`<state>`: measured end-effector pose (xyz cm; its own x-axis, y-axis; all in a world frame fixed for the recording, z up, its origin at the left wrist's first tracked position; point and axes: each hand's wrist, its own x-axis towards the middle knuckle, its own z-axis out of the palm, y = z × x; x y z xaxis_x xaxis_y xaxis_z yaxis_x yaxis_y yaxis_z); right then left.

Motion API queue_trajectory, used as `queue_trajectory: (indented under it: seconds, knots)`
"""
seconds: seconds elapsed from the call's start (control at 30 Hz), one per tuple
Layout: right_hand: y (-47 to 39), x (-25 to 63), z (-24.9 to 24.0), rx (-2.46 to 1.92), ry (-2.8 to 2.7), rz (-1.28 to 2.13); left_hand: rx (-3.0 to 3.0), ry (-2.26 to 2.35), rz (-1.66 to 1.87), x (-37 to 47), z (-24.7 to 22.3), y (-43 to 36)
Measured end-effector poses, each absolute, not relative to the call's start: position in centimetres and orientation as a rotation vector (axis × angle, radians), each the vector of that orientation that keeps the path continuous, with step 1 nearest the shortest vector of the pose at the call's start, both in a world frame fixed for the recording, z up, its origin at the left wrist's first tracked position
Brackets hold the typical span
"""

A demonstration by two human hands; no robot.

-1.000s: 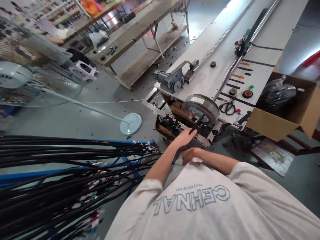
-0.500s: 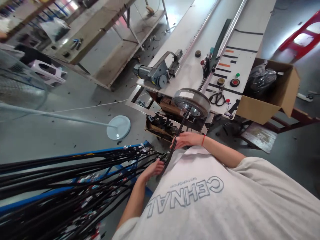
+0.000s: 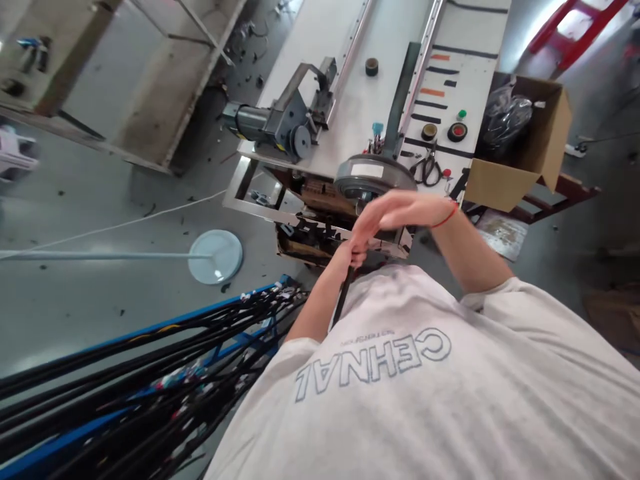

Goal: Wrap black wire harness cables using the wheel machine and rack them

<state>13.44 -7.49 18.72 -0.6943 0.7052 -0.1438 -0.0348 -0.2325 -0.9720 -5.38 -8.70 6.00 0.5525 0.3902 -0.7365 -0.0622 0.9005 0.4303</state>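
A black cable bundle (image 3: 342,299) hangs down in front of my shirt, below the round wheel-like machine head (image 3: 369,175) at the table end. My left hand (image 3: 352,256) is closed around the bundle, just under the wheel. Above it, my right hand (image 3: 395,210), with a red string at the wrist, arches over with fingers stretched out and the thumb apart. Its fingertips meet or overlap the left hand; whether they touch the bundle is hidden. The bundle's stretch between the wheel and my hands is covered by the right hand.
On the white table (image 3: 320,40) are a grey motor unit (image 3: 280,127), scissors (image 3: 427,168) and tape rolls (image 3: 457,131). An open carton (image 3: 505,183) stands right. At left, a blue rack (image 3: 75,357) carries many black cables beside a round stand base (image 3: 216,257).
My left hand has moved up and right, onto the bundle near the wheel. My right hand has risen from the bundle to above the left hand. The view has shifted.
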Motion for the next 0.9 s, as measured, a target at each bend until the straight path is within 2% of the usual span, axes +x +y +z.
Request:
queue_trajectory:
  seconds: [0.07,0.17,0.37,0.5,0.67,0.77,0.9]
  knots:
    - [-5.9,17.2,19.8,-1.059,-1.334,1.693,0.436,0.958,0.205,-7.7,5.4,-9.7]
    - [-1.6,21.7,20.3,-1.214,-1.281,1.197,0.682,1.037,0.145,-10.0,4.1,-10.7]
    - [11.6,25.7,17.3,-1.639,-2.065,0.215,1.310,1.356,0.107,-7.8,2.8,-11.4]
    - [16.1,26.3,11.4,-1.740,-2.274,0.211,1.449,1.636,0.210,-3.6,3.2,-11.2]
    - [17.2,27.4,4.2,-1.858,-2.075,0.557,1.501,1.839,0.244,-1.2,4.9,-10.6]
    - [17.3,27.7,2.8,-1.864,-2.026,0.647,1.542,2.016,0.178,-2.5,6.3,-11.1]
    - [17.2,27.3,3.1,-1.753,-2.090,0.494,1.573,2.204,0.089,-3.7,6.9,-12.1]
